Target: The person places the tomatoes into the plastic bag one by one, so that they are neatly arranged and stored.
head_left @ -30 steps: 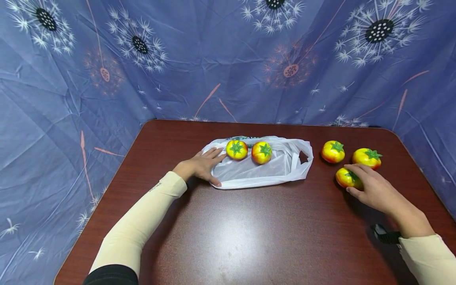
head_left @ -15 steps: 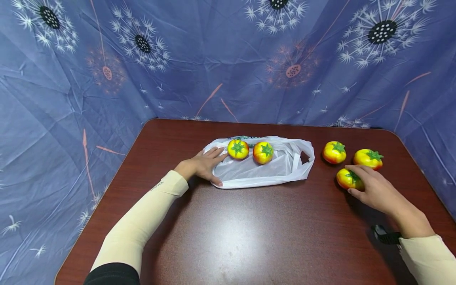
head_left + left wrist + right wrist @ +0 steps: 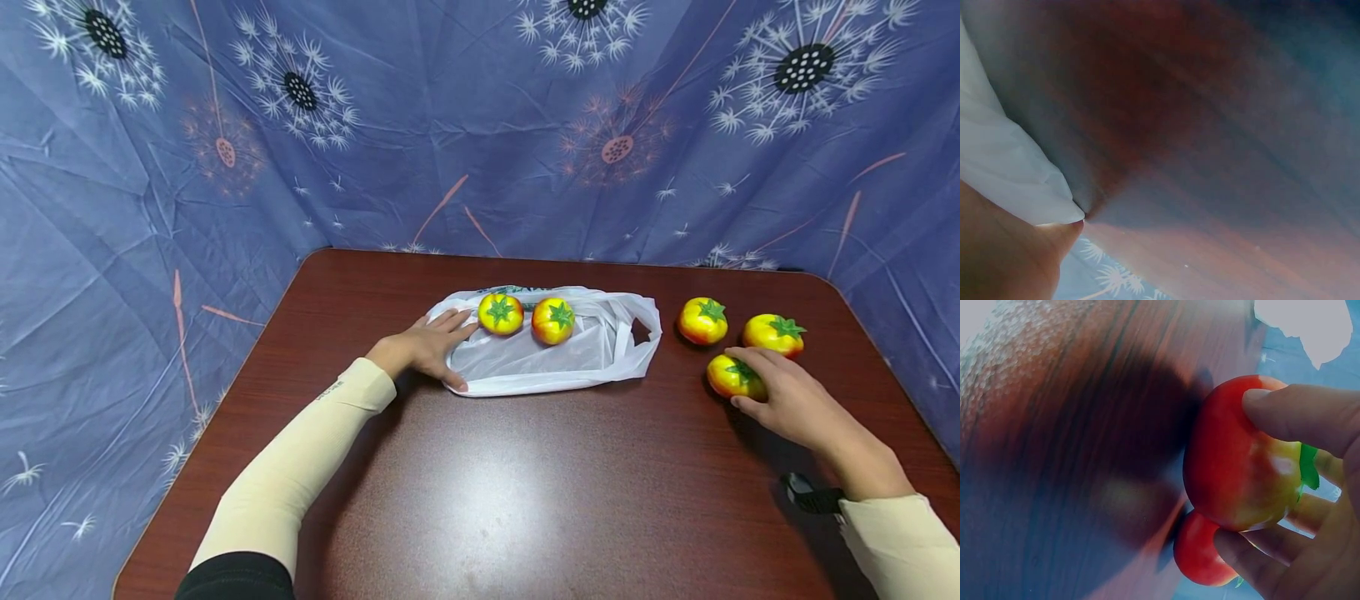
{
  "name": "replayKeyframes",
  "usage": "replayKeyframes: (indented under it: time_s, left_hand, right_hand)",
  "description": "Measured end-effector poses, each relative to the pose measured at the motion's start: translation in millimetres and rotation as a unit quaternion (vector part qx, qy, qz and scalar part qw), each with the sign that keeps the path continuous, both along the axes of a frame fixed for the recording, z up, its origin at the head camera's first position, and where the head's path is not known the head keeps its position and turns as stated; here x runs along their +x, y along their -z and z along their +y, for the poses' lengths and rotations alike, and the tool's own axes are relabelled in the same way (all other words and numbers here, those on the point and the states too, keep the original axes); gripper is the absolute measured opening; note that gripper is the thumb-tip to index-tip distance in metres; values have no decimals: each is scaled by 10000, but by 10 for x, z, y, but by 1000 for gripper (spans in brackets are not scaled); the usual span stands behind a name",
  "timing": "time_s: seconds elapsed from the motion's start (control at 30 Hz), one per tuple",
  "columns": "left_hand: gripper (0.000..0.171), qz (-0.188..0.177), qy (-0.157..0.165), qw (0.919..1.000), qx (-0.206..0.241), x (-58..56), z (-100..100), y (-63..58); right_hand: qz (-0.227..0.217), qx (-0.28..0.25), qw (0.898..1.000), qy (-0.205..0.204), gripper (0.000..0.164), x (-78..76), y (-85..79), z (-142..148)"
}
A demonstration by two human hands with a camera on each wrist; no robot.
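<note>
Illegible print (image 3: 517, 290) on bag (image 3: 543, 364) and sleeve (image 3: 296, 454)

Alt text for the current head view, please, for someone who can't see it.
A person's right hand grips a tomato-like fruit, near two others at the right of a brown table. The left hand rests spread at the left end of a white plastic bag; two similar fruits lie on or in it. Blue patterned cloth hangs behind.

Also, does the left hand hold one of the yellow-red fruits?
No, the left hand lies spread at the left end of the white bag, while the right hand grips a fruit.
</note>
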State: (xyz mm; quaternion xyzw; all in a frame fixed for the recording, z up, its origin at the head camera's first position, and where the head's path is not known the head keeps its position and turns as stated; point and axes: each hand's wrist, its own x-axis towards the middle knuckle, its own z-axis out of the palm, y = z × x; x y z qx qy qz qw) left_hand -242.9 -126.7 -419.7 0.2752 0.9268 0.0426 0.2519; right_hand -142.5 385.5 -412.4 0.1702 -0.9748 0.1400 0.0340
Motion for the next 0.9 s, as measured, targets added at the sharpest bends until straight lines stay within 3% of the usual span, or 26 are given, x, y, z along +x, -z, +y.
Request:
replayKeyframes:
  time_s: [0.47,0.9]
  left_hand:
    - [113,31,-12,10000,35,-9,-10,31]
    - [114,9,-44,10000,66,-9,-10,29]
  right_hand:
    - [200,-4,9998,-94,71,5,-194,-146]
    - [692,-113,9960,-551,74,-36,-455,-343]
